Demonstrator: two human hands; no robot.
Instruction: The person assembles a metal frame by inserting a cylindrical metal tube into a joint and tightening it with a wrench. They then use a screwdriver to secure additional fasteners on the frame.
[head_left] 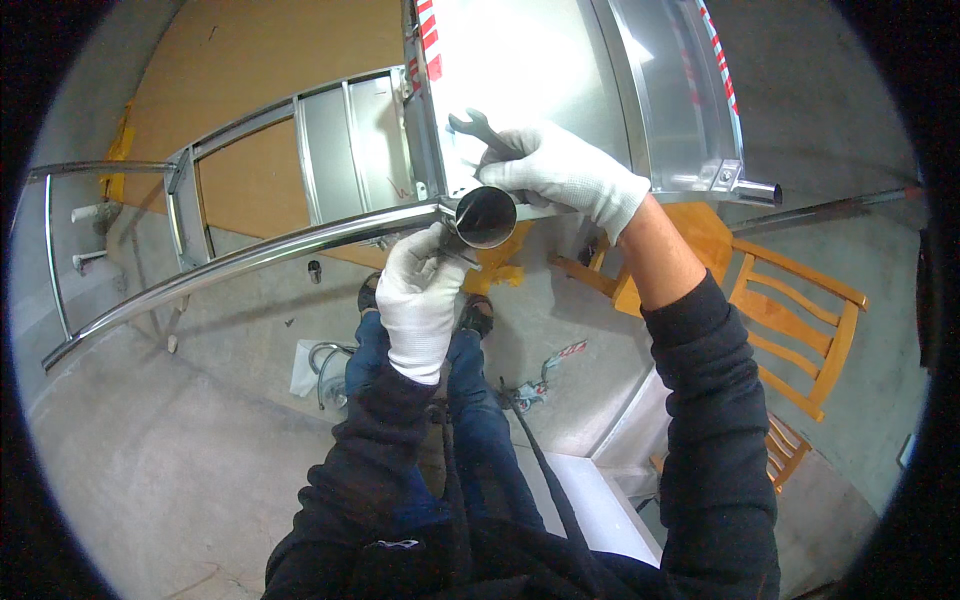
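Note:
My right hand (565,172), in a white knit glove, is closed around a dark open-end wrench (484,131) whose jaw points up and left over a bright metal panel (530,60). Just below its fingers is the open round end of a shiny metal tube (487,217). My left hand (416,300), also gloved in white, reaches up to the near side of that tube end, where a long polished rail (270,255) meets it. Its fingers are curled together at the joint. A small thin piece shows beside the fingertips, but what they grip is hidden.
A metal frame with panels (330,150) extends to the left, over brown board (270,45). Wooden chairs (800,315) stand at right. On the floor lie a curved metal hose (325,365), a striped tape scrap (565,355) and a short dark cylinder (315,271).

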